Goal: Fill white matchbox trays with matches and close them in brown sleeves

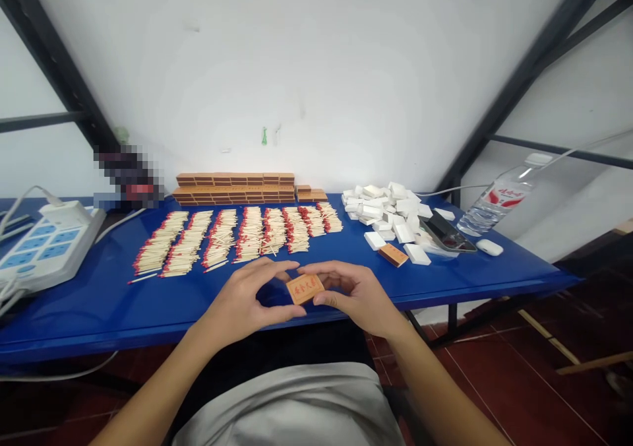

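Note:
A tan matchbox (304, 289) with red characters on its top is held slightly tilted over the front of the blue table. My right hand (359, 294) grips its right end, thumb on the near corner and fingers curled behind. From the left, my left hand (247, 297) reaches round the box, its thumb at the lower edge and index finger at the far edge. Beyond my hands lie several piles of red-tipped matches (247, 235). To the right, another matchbox (393, 254) lies beside a heap of small white box trays (386, 208).
Stacked matchboxes (235, 189) line the wall at the back. A power strip (44, 245) with cables sits at the left. On the right are a phone (451, 235), a tilted water bottle (502, 195) and a white earbud case (489, 247). Dark metal posts frame the blue table (148, 307).

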A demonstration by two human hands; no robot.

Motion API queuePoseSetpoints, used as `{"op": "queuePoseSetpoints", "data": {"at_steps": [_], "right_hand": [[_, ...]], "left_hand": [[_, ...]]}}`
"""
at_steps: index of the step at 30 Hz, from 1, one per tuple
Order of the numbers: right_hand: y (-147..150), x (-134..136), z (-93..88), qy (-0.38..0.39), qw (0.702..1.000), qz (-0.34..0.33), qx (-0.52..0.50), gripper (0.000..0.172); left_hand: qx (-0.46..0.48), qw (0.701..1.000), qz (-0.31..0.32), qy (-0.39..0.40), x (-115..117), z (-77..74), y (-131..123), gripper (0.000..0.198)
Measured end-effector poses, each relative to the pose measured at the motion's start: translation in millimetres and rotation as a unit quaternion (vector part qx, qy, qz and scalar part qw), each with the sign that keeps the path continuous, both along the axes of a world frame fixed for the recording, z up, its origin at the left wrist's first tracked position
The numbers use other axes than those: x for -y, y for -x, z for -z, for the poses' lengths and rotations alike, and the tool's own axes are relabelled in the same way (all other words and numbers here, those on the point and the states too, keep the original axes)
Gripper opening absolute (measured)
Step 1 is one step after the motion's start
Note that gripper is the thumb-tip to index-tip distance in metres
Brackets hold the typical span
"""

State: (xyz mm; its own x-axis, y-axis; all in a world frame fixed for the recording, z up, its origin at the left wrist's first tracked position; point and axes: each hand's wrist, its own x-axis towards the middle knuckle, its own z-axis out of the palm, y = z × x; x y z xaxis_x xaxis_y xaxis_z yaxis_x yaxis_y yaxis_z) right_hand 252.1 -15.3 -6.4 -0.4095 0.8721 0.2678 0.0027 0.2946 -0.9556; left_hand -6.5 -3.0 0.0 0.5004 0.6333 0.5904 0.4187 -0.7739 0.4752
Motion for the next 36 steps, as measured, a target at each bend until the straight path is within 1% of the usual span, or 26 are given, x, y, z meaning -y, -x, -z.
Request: {"op": "queuePoseSetpoints", "data": {"at_steps": [1, 3, 5, 7, 9, 11, 13, 14, 15, 17, 20, 24, 28, 30, 36], "right_hand": [[-2, -5, -2.8, -0.021, 0.999, 0.016, 0.022, 0.044], [-8, -19, -12.7, -0.062, 0.995, 0.04, 0.067, 0.044], [-16, -45, -28.2, -0.1, 0.988, 0.065, 0.1, 0.045], [-27, -83, -46.8, -0.133, 0.976, 0.112, 0.13, 0.046], [-38, -130, -63.9, -0.153, 0.963, 0.148, 0.163, 0.044], [-47, -179, -75.2, -0.16, 0.947, 0.182, 0.211, 0.04], [-51, -223, -78.5, -0.144, 0.923, 0.235, 0.27, 0.038], [-52, -242, -77.2, -0.136, 0.916, 0.25, 0.282, 0.037], [-52, -257, -74.2, -0.13, 0.911, 0.262, 0.291, 0.037], [-51, -280, -65.0, -0.116, 0.901, 0.283, 0.308, 0.036], [-50, -298, -49.4, -0.101, 0.889, 0.298, 0.333, 0.032], [-50, -308, -35.9, -0.107, 0.876, 0.3, 0.362, 0.029], [-46, -311, -29.5, -0.125, 0.86, 0.31, 0.386, 0.03], [-42, -311, -27.5, -0.135, 0.853, 0.313, 0.396, 0.028], [-33, -305, -27.2, -0.164, 0.834, 0.319, 0.419, 0.023]], "left_hand": [[0.0, 1.0, -0.026, -0.004, 0, 0.8, -1, 0.06], [0.0, 0.998, -0.055, -0.016, 0, 2.5, -2, 0.062], [-0.001, 0.997, -0.074, -0.014, -1, 4.2, -2, 0.063], [-0.008, 0.996, -0.083, -0.016, -2, 5.6, -3, 0.06], [-0.017, 0.996, -0.085, -0.025, -3, 6.7, -2, 0.058], [-0.025, 0.996, -0.082, -0.032, -4, 7.5, -2, 0.057], [-0.031, 0.996, -0.08, -0.033, -4, 7.9, -2, 0.055], [-0.035, 0.996, -0.079, -0.03, -5, 8.0, -2, 0.053], [-0.041, 0.996, -0.079, -0.027, -5, 8.0, -2, 0.052], [-0.055, 0.995, -0.08, -0.018, -5, 7.9, -2, 0.051], [-0.059, 0.995, -0.08, -0.014, -4, 7.3, -3, 0.049], [-0.059, 0.996, -0.065, -0.018, -3, 5.8, -4, 0.041], [-0.067, 0.996, -0.062, -0.02, -3, 4.7, -5, 0.034], [-0.068, 0.995, -0.064, -0.021, -3, 4.5, -5, 0.033], [-0.067, 0.996, -0.061, -0.027, -3, 4.5, -6, 0.031]]}}
